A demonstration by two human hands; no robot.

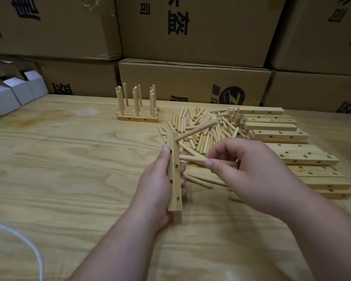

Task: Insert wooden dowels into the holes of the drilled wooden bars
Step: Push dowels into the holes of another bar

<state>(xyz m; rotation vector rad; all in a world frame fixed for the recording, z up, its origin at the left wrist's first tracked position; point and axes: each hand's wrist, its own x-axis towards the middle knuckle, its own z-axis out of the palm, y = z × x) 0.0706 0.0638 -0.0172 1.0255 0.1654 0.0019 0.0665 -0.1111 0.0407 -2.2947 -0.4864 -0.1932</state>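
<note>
My left hand (157, 185) grips a drilled wooden bar (175, 177), held lengthwise away from me above the table. One dowel (197, 130) sticks out of the bar's far end, slanting up to the right. My right hand (243, 169) pinches a second dowel (192, 158) between thumb and forefinger, its tip touching the bar's right face near the middle. Three empty holes show on the bar's side toward me. A heap of loose dowels (203, 126) lies behind my hands.
Finished bars with upright dowels (137, 110) stand at the back centre. Stacked drilled bars (280, 134) fill the right side. Cardboard boxes (193, 82) wall the table's far edge. White boxes (12, 94) sit far left; a white cord (28, 244) curls near left.
</note>
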